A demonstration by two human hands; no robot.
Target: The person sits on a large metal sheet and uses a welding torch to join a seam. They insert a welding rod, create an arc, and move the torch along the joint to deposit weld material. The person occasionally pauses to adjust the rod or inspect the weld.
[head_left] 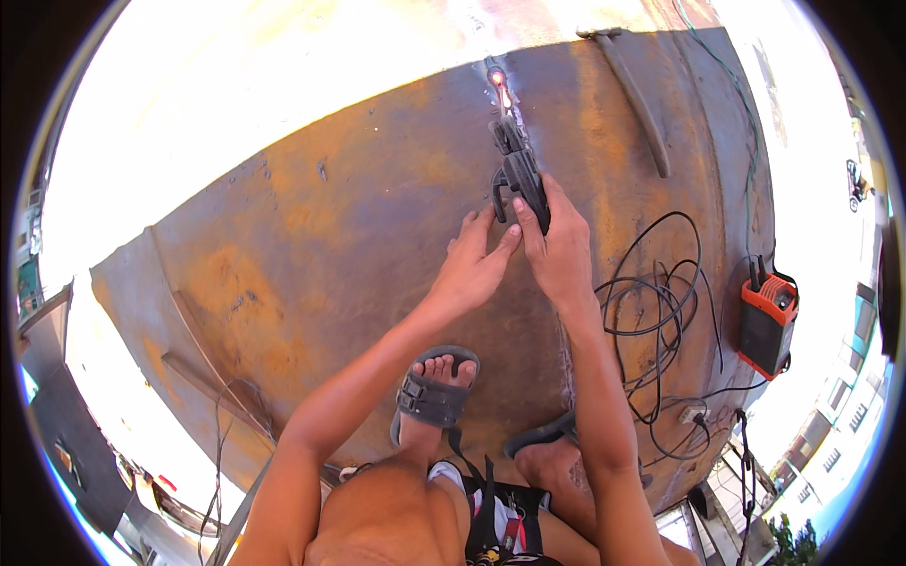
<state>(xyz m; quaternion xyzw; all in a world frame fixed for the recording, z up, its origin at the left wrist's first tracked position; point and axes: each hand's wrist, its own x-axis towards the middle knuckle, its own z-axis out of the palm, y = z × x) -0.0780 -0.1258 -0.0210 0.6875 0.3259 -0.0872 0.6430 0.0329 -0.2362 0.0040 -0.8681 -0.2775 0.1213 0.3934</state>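
My right hand [562, 247] grips a black welding electrode holder [519, 174] by its handle, thumb along the near end. Beyond the holder's jaws, a short electrode glows orange-red near its tip, over a weld seam [525, 127] on a large rusty steel surface [330, 226]. Just left of the handle is my left hand [477, 264], its fingers apart and its thumb pointing toward the right hand. Nothing shows in the left hand; whether its fingertips touch the holder, I cannot tell.
A hammer [634, 99] lies to the right of the seam. Coiled black cable [661, 325] lies right of my forearm, near an orange-and-black welding machine [766, 325]. A thin green cable [751, 179] follows the right edge. My sandalled foot [436, 391] stands below my hands. Beyond the far edge is glare.
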